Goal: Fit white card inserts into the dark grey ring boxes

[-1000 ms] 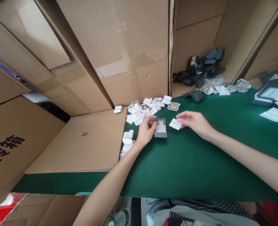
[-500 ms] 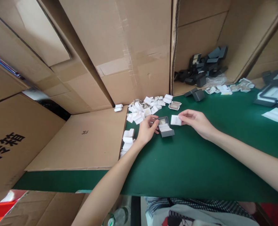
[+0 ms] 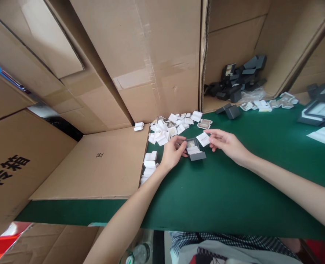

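A small dark grey jewellery box [image 3: 197,156] with a white insert lies with its lid open on the green table. My left hand [image 3: 173,152] grips the box by its left side, fingers closed round the edge. Just right of the box, my right hand [image 3: 225,144] pinches a small square white card [image 3: 203,139] with faint print, now tilted near the box's corner. Behind my left hand lies a heap of white inserts [image 3: 161,137]. More white inserts [image 3: 150,165] form a row left of my forearm.
A flat cardboard sheet [image 3: 96,165] covers the table's left part. Tall cartons [image 3: 140,55] stand behind. Inside an open carton at the back right are several dark boxes [image 3: 235,82]. Other dark boxes [image 3: 322,106] and a white paper [image 3: 323,135] lie far right.
My right hand has moved slightly left and turned the white card to a tilt, closer to the box. My left hand and the box have shifted slightly right.
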Demonstrator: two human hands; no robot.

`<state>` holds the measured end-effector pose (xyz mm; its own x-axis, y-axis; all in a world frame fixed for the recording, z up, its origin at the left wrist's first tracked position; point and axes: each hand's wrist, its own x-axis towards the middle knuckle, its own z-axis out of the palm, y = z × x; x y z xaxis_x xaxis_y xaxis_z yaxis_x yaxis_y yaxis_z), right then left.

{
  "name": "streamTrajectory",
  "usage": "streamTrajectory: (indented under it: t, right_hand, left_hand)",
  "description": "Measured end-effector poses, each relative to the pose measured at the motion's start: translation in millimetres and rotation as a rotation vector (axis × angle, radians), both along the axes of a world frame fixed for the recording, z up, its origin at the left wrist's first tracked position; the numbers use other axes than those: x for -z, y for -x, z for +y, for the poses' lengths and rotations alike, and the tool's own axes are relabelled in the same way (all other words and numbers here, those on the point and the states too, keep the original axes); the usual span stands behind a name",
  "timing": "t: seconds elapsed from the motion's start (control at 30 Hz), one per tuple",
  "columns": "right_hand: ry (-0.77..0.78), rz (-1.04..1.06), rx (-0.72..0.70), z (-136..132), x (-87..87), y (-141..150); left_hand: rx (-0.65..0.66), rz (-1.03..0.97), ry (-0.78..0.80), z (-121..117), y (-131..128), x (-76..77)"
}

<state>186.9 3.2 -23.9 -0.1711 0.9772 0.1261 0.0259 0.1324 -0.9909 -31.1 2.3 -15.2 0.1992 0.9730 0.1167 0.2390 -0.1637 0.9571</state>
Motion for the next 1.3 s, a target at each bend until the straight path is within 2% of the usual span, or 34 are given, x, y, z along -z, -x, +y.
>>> streamTrajectory:
  t: [0.27, 0.43, 0.6, 0.73, 0.83, 1.1, 1.3]
  right_hand:
    - [-0.12, -0.148, -0.091, -1, 4.6, 1]
    - [-0.113, -0.169, -0.102, -2, 5.7, 3]
    - [-0.093, -0.124, -0.092, -4, 1.7, 4]
    - [-0.121, -0.055, -0.003, -5, 0.0, 5]
    - [-0.193, -0.051, 0.041, -9, 0.2, 7]
    - [-0.422, -0.381, 0.046, -25, -11.5, 15]
    - [-0.529, -0.454, 0.04, -25, -13.9, 17]
  left_hand:
    - [0.006, -0.011, -0.005, 1, 0, 0.6]
    - [0.01, -0.005, -0.017, 1, -1, 0.1]
    - [0.02, 0.02, -0.031, 0, 0, -0.5]
    - [0.038, 0.012, -0.025, -1, -1, -0.3]
    - [0.069, 0.002, -0.016, -1, -2, 0.2]
    - [0.127, -0.015, -0.052, -3, -4, 1.1]
    - [0.144, -0.024, -0.057, -2, -4, 1.9]
